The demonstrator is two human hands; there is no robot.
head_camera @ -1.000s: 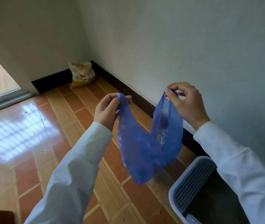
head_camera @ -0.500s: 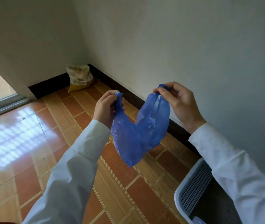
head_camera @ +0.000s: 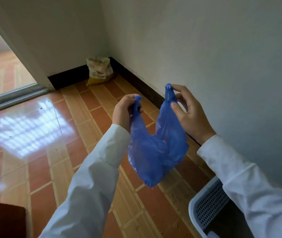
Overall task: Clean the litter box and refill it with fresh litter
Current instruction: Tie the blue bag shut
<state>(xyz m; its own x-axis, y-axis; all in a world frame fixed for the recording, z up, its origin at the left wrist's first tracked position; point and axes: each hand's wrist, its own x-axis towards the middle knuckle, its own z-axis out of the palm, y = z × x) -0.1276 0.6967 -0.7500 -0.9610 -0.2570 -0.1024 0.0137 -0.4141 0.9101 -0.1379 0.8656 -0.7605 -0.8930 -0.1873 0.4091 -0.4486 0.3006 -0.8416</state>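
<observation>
A blue plastic bag hangs in the air between my two hands, its bottom sagging above the tiled floor. My left hand pinches one bunched handle. My right hand grips the other handle, held a little higher, close to the wall. The white litter box with a perforated rim sits at the lower right, partly hidden by my right sleeve; its inside looks dark.
A yellow and white sack leans in the far corner. The wall runs along the right with a dark skirting board. A sliding door track lies at the left. A dark brown object fills the lower left corner. Crumbs of litter dot the floor.
My hands have drawn closer together and the bag's handles are now bunched up into tight strands. The view has shifted slightly.
</observation>
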